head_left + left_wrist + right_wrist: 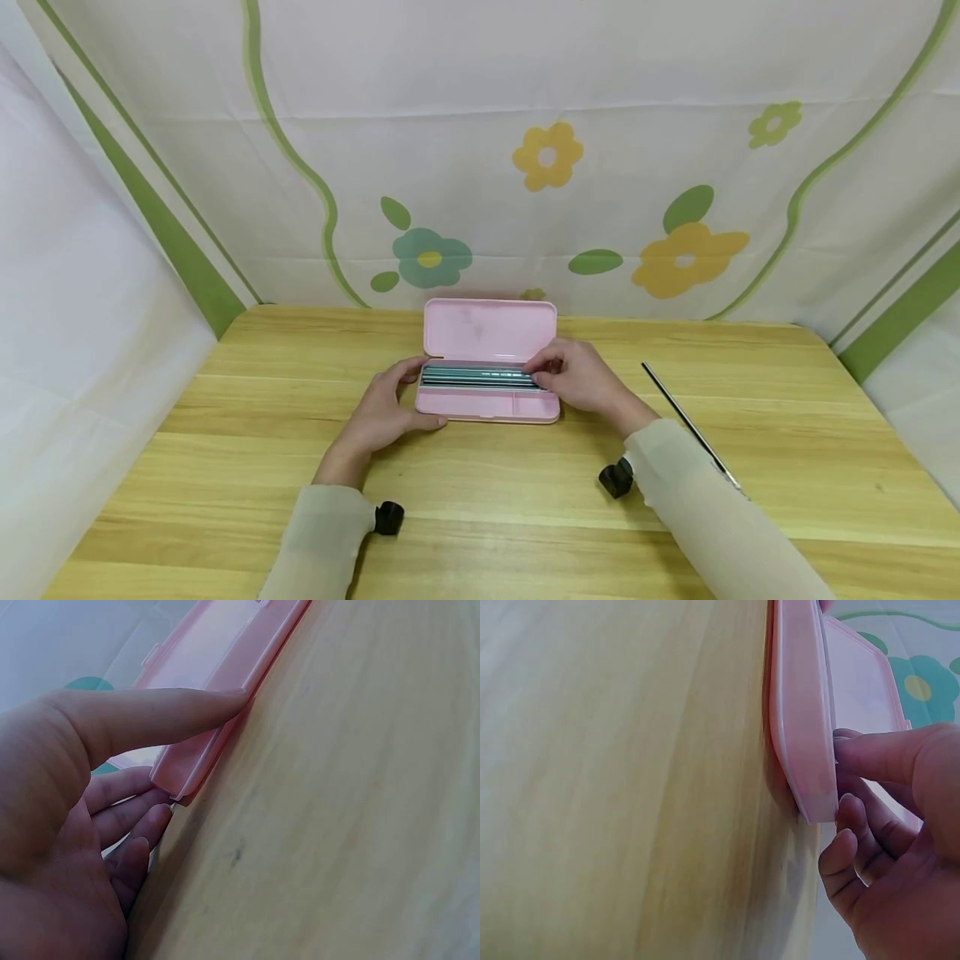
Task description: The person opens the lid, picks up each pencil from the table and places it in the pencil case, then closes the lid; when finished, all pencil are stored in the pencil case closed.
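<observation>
A pink pencil case point(467, 406) lies on the table with its lid point(491, 329) raised at the back. Several dark and teal pencils point(472, 377) lie side by side in its long rear compartment. My left hand point(378, 412) grips the case's left end, thumb along the front edge and fingers round the far corner. At the right end, my right hand point(581, 379) reaches over the side wall and pinches the pencils' ends with thumb and index finger. In the right wrist view, the case wall point(806, 712) hides those fingertips; the other fingers curl outside it.
One dark, thin pencil point(686, 417) lies slantwise on the wooden table point(480, 517), partly beside the right sleeve point(697, 492). A white cloth with printed flowers point(547, 156) hangs behind the table's back edge. Small black cameras point(389, 517) sit at both wrists.
</observation>
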`<move>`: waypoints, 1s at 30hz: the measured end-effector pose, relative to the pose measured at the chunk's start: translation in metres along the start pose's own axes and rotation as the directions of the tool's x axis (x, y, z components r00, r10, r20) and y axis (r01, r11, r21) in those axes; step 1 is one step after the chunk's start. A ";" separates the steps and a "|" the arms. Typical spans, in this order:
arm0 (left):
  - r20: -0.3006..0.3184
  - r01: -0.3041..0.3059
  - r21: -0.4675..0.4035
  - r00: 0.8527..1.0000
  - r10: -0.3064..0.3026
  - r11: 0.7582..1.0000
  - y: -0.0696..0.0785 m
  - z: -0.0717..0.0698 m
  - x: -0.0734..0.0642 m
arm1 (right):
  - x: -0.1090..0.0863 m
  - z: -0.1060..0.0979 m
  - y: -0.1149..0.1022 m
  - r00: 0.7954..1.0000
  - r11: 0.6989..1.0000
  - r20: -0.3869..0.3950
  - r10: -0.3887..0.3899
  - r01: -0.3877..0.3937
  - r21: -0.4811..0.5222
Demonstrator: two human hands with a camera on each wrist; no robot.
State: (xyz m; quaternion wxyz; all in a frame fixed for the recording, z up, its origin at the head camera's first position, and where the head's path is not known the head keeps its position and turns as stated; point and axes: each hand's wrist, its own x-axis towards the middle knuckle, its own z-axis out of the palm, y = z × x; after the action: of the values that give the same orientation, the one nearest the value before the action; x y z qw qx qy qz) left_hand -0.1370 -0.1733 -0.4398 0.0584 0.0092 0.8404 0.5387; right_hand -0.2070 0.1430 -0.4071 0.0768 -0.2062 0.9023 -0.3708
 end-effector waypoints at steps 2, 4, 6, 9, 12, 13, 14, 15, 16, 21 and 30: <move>-0.003 0.012 0.007 1.000 -0.012 1.000 0.000 0.000 -0.001 | 0.000 0.000 0.000 1.000 1.000 -0.002 0.000 0.000 0.005; -0.001 0.014 0.010 1.000 -0.014 1.000 0.000 0.000 -0.001 | -0.001 0.000 0.000 1.000 1.000 -0.005 -0.001 0.001 0.008; -0.001 0.014 0.010 1.000 -0.014 1.000 0.000 0.000 -0.001 | -0.001 0.000 -0.001 1.000 1.000 -0.010 0.003 -0.003 0.012; 0.001 0.013 0.007 1.000 -0.013 1.000 0.000 0.000 -0.001 | -0.004 -0.002 -0.001 1.000 0.999 -0.019 0.020 -0.019 0.029; -0.001 0.018 0.002 1.000 -0.018 1.000 0.000 0.001 -0.001 | -0.009 -0.005 0.000 0.999 0.998 -0.031 0.040 -0.038 0.046; 0.000 0.016 0.001 1.000 -0.016 1.000 0.000 0.001 -0.001 | -0.011 -0.006 0.001 0.999 0.998 -0.036 0.041 -0.039 0.052; 0.001 0.015 -0.001 1.000 -0.015 1.000 0.000 0.001 0.000 | -0.013 -0.007 0.002 0.998 0.998 -0.043 0.040 -0.038 0.054; 0.001 0.015 -0.002 1.000 -0.015 1.000 0.000 0.001 0.000 | -0.015 -0.008 0.003 0.998 0.998 -0.049 0.040 -0.037 0.055; 0.002 0.014 -0.004 1.000 -0.014 1.000 0.000 0.001 0.000 | -0.017 -0.009 0.003 0.998 0.998 -0.058 0.038 -0.035 0.056; 0.004 0.021 -0.003 1.000 -0.021 1.000 0.002 0.001 -0.001 | -0.029 -0.015 0.005 0.994 0.997 -0.105 0.037 -0.030 0.066; 0.006 0.024 -0.008 1.000 -0.024 1.000 0.003 -0.001 -0.001 | -0.057 -0.026 0.005 0.984 0.997 -0.169 0.053 -0.043 0.062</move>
State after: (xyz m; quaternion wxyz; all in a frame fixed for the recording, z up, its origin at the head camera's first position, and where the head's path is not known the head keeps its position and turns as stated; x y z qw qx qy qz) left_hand -0.1364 -0.1727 -0.4364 0.0675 0.0003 0.8382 0.5412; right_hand -0.1652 0.1876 -0.3928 0.0144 -0.1496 0.8990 -0.4113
